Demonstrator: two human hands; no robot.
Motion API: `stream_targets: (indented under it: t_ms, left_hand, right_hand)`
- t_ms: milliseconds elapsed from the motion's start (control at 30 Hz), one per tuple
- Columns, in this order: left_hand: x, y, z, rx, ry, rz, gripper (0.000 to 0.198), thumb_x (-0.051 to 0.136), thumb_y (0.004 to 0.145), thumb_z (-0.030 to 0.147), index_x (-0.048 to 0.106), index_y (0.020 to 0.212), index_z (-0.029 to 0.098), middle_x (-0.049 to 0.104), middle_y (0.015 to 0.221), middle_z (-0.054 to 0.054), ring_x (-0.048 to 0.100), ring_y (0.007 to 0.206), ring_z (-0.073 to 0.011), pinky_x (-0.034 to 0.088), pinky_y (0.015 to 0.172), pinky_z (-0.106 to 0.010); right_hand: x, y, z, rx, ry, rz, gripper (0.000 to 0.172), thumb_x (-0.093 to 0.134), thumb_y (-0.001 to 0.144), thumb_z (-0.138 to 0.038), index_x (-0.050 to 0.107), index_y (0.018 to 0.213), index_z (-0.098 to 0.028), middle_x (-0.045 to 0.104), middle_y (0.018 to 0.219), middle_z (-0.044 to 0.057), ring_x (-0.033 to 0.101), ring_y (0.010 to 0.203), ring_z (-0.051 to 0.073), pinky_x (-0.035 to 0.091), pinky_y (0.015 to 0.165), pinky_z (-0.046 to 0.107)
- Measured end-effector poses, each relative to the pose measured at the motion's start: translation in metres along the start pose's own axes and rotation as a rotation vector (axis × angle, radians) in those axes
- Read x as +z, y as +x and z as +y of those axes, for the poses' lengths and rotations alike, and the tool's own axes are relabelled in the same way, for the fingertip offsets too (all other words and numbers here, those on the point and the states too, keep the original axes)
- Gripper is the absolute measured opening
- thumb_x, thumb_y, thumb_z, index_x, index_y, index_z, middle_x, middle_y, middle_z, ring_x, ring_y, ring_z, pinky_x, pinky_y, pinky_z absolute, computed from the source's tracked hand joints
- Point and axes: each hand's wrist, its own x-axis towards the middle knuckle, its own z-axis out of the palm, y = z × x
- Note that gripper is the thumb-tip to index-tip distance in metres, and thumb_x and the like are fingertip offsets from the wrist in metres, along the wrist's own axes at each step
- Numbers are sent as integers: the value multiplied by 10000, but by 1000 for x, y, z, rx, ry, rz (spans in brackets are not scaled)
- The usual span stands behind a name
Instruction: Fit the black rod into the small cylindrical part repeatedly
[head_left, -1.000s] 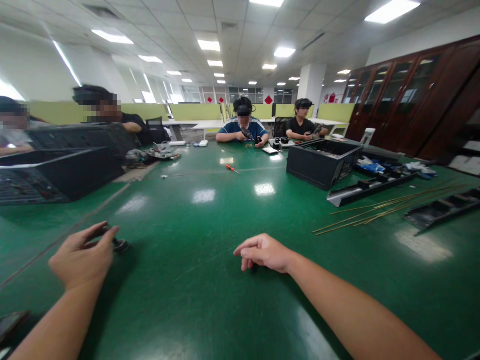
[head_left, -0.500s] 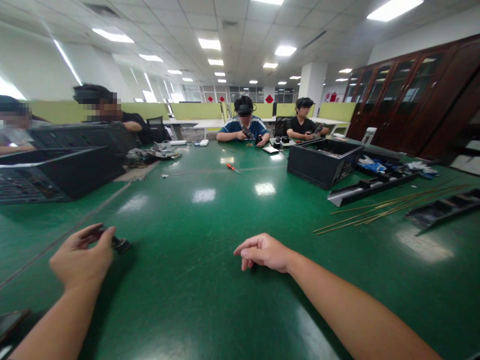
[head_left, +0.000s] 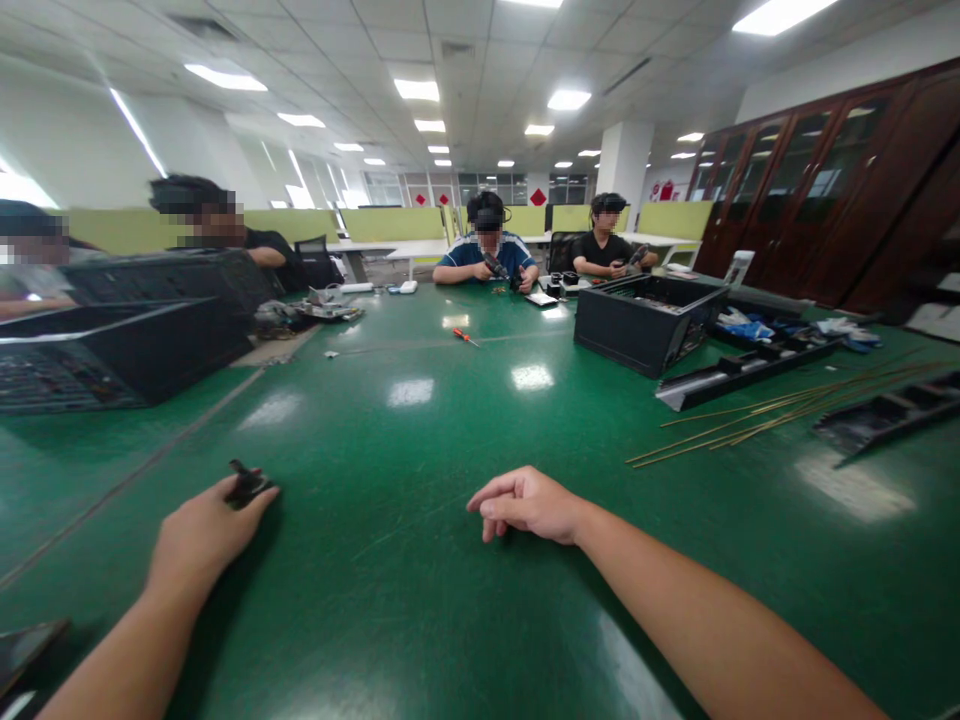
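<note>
My left hand (head_left: pixel 204 528) lies on the green table (head_left: pixel 420 470) at the lower left, its fingers closed over a small black part (head_left: pixel 244 484) that sticks out past the fingertips. My right hand (head_left: pixel 529 504) rests on the table near the middle, knuckles up and fingers curled loosely downward, with nothing visible in it. The two hands are well apart.
A black computer case (head_left: pixel 645 325) stands at the right rear, with black panels (head_left: pixel 739 370) and thin brass rods (head_left: pixel 772 415) beside it. Another black case (head_left: pixel 112 345) sits at the left. A red screwdriver (head_left: pixel 465 338) lies mid-table. Several seated people work along the far and left edges.
My left hand has slid right and forward, dropping flat onto the small black part that it pinched before. My right hand has stayed still.
</note>
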Motion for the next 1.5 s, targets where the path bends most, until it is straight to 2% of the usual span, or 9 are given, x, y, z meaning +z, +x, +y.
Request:
stream_targets:
  t_ms: [100,233,400,500,600,700,800,1067,1500]
  left_hand:
    - [4,-20,29,152,36,-66,572,534,794,522,657,1174,113,717,1015,-159,670,898,-330,532,808,-431]
    - [11,-65,86,568,-193,-41,486,529,838,517,666,1124,148,694,1085,-119,672,945,-259,513,904,-358]
    - [21,-113,127,925,-323,-266,320,561,869,369,668,1158,284,692,1110,-74,673,995,-221,529,890,-308]
    - [28,-123,127,947,-338,-235,372,613,826,320,619,1196,276,700,1085,-78,679,985,-230,543,879,-323]
    - [33,-126,124,977,-356,-226,275,636,809,292,620,1080,250,704,996,-65,682,906,-212,553,815,-313]
    - [32,-128,124,1040,-398,-242,194,619,835,265,620,1025,227,691,953,-55,669,857,-184,544,778,-293]
    - [31,-130,125,1095,-451,-222,221,618,849,235,628,1069,211,684,976,-61,664,872,-169,539,791,-280]
    - [35,-130,125,1182,-488,-132,284,661,832,220,638,1114,202,692,980,-62,674,876,-165,557,785,-278]
    - [37,-135,128,1145,-530,-201,264,646,849,202,650,1112,208,680,975,-63,663,876,-156,559,788,-274]
  right_hand:
    - [-3,2,4,-5,7,63,507,747,755,-416,655,1167,-135,705,737,43,577,565,112,382,524,219]
    - [-9,3,7,-117,-119,238,690,749,720,-255,485,1355,-187,700,901,35,493,495,62,353,480,200]
    - [-7,-3,5,-229,-385,211,718,664,698,-103,450,1367,-251,664,1127,55,389,473,28,339,471,193]
    - [-1,-5,5,-254,-516,174,689,719,698,-160,492,1341,-258,677,1101,35,387,481,44,366,497,210]
    - [4,-4,6,-291,-653,187,607,772,704,-261,564,1274,-246,697,1036,24,460,531,82,403,551,236]
    - [6,-3,6,-366,-783,197,479,770,714,-291,636,1169,-225,707,1012,34,622,761,168,469,723,280]
    - [8,-3,6,-411,-877,182,395,756,719,-296,669,1096,-215,713,1007,40,656,915,207,475,827,299]
    - [16,-4,7,-464,-964,148,259,712,783,-316,703,1017,-205,728,922,35,671,829,174,485,768,254]
    - [14,-2,9,-474,-991,138,168,654,855,-299,753,951,-202,752,849,26,682,752,147,473,706,220]
